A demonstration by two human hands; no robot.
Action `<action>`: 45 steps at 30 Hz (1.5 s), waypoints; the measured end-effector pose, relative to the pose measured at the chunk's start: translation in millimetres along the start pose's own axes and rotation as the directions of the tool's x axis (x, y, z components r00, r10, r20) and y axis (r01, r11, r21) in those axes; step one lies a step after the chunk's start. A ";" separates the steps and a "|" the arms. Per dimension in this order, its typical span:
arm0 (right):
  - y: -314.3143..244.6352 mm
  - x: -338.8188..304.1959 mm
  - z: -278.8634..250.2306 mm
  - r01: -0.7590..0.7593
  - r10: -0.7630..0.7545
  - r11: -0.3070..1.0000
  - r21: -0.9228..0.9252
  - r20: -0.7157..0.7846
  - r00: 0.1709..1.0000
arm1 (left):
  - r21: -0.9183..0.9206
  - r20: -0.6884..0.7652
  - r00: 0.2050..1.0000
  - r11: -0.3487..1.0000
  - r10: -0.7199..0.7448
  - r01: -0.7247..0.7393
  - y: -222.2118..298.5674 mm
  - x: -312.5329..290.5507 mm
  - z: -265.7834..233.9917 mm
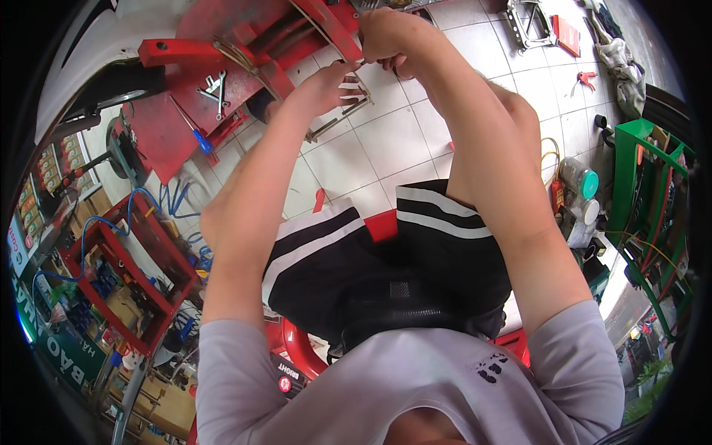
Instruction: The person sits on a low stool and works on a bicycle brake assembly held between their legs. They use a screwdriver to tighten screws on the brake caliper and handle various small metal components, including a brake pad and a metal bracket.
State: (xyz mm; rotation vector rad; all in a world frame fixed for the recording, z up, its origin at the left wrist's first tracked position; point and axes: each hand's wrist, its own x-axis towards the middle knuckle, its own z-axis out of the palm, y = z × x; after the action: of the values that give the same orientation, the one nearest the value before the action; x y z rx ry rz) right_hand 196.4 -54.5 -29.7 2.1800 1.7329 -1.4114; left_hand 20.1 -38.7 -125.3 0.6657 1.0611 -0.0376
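I sit on a red stool [380, 222] with both arms stretched forward toward a red metal machine frame [319, 26]. My left hand [326, 83] pinches thin wires or cable at the frame's lower bar [350, 100]. Just above it, my right hand [386, 37] is closed on the same small part against the red bar; the part itself is hidden by my fingers. Both hands nearly touch each other.
Several wrenches [215, 89] and a blue-handled screwdriver [199, 137] lie on the red machine's tray. A red shelf rack [126, 267] with blue hoses stands at left. A green rack [645, 193], bottles [580, 182], rags and red pliers [586, 77] lie on the white tile floor at right.
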 end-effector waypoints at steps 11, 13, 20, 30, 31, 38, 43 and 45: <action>-10.1 15.1 15.0 -0.208 0.232 0.970 -0.123 0.230 0.945 | 0.166 0.017 0.994 0.980 0.105 -0.106 -8.6 -9.7 -2.5; -7.5 28.7 16.1 -0.063 0.134 0.969 -0.239 0.296 0.946 | 0.198 -0.013 0.996 0.977 0.088 -0.083 -7.1 -12.6 2.7; -1.9 28.5 18.7 0.241 -0.184 0.888 -0.391 0.177 0.967 | 0.130 -0.054 0.993 0.987 0.101 -0.093 0.9 -30.4 29.8; 3.4 11.6 23.8 0.266 -0.276 0.911 -0.316 0.013 0.961 | 0.167 -0.094 0.992 0.984 0.082 -0.066 3.2 -39.3 35.7; 3.3 11.4 23.1 0.276 -0.282 0.904 -0.326 0.031 0.959 | 0.167 -0.092 0.993 0.984 0.079 -0.063 5.7 -44.3 39.4; -11.6 8.8 36.7 0.334 -0.319 0.893 -0.301 0.099 0.943 | 0.141 -0.083 0.994 0.989 0.067 -0.055 9.2 -69.0 28.8; -23.2 -14.8 10.5 0.211 -0.108 0.902 -0.376 0.278 0.955 | 0.197 -0.062 0.997 0.980 0.045 -0.032 24.7 -77.5 46.1; -20.5 -24.6 1.7 0.189 -0.091 0.949 -0.252 0.356 0.930 | 0.193 -0.071 0.996 0.981 0.047 -0.033 24.4 -79.2 46.6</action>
State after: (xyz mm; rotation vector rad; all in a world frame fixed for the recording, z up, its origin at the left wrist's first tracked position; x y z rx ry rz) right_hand 180.0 -66.4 -4.9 1.5879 1.8518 -1.3666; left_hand 25.2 -65.7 -34.2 0.8687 1.1248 -0.0814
